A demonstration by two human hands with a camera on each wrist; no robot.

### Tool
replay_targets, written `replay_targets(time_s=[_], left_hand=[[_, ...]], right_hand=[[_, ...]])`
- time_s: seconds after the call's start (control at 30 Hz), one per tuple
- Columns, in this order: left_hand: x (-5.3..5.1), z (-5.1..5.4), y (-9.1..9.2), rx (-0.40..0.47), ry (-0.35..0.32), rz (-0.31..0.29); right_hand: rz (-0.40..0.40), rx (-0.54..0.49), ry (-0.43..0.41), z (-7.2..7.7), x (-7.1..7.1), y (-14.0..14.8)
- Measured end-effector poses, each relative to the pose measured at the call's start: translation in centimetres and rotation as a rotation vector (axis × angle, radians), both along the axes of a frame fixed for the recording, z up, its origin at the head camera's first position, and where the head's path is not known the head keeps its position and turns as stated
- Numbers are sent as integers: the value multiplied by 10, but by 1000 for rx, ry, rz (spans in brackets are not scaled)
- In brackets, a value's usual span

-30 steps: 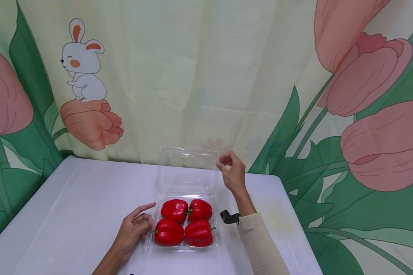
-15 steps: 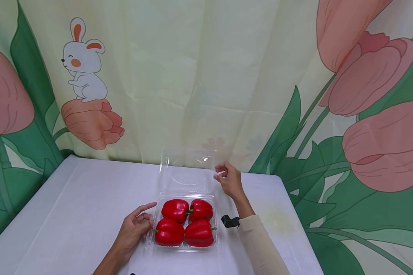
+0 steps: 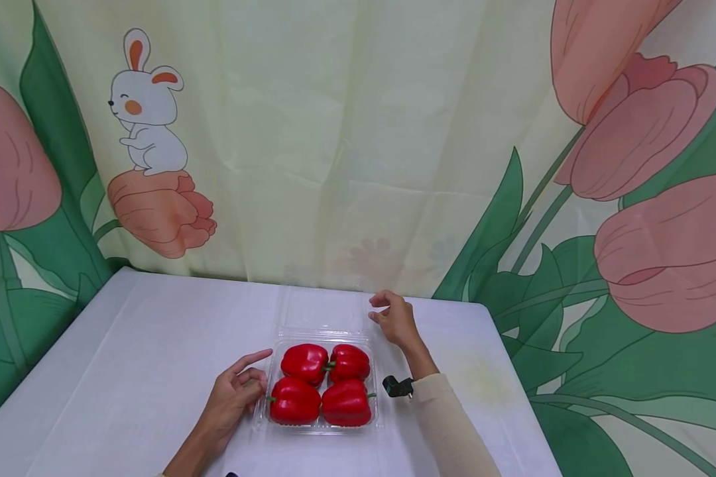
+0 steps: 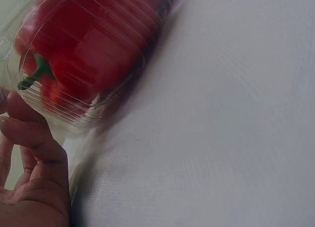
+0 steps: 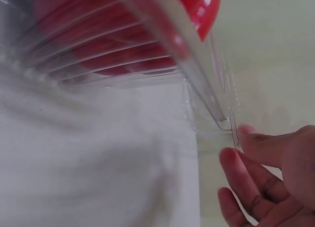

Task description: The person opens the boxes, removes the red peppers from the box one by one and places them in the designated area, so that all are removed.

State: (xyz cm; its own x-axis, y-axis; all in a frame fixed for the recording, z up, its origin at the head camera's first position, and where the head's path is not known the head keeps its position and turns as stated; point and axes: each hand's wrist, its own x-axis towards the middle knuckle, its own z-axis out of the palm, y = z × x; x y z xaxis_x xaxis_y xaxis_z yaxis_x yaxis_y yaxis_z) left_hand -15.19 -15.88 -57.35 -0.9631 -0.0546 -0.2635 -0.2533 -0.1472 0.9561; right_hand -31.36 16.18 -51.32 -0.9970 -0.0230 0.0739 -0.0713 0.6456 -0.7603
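Several red bell peppers (image 3: 295,401) sit in two rows inside a clear plastic container (image 3: 328,430). Its transparent lid (image 3: 322,315) is joined along the far side and stands open beyond the peppers. My left hand (image 3: 225,405) pinches the container's left rim, index finger stretched out along it; the left wrist view shows its fingertips (image 4: 19,106) by the clear wall beside a pepper (image 4: 93,45). My right hand (image 3: 396,321) is at the lid's right edge, and in the right wrist view thumb and finger of this hand (image 5: 275,173) pinch the thin lid edge (image 5: 231,118).
A white cloth covers the table (image 3: 155,358), whose far edge lies against a curtain (image 3: 310,165) printed with a rabbit and tulips. A small black device (image 3: 398,386) is on the right wrist, close to the container's right side.
The lid's top edge has dropped lower in the head view, and my right hand has moved down and slightly left with it. My left hand and the peppers have stayed put.
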Motion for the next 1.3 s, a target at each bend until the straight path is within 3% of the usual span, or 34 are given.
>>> replay_targets(time_s=[0.43,0.7,0.83,1.03,1.3], left_hand=[[-1,-1,1,-2,-3,1],[-1,1,1,-9,-12,6],[-1,1,1,-10,-6,4],[0,1,1,-17,4,-5],[1,0,1,-15,16,-10]], right_hand=[[28,28,-44,-7,1,2],[-17,34,38,0,12,5],[17,9,109,8,26,5],[66,-44,150,18,59,4],[126,-109,180,17,104,-1]])
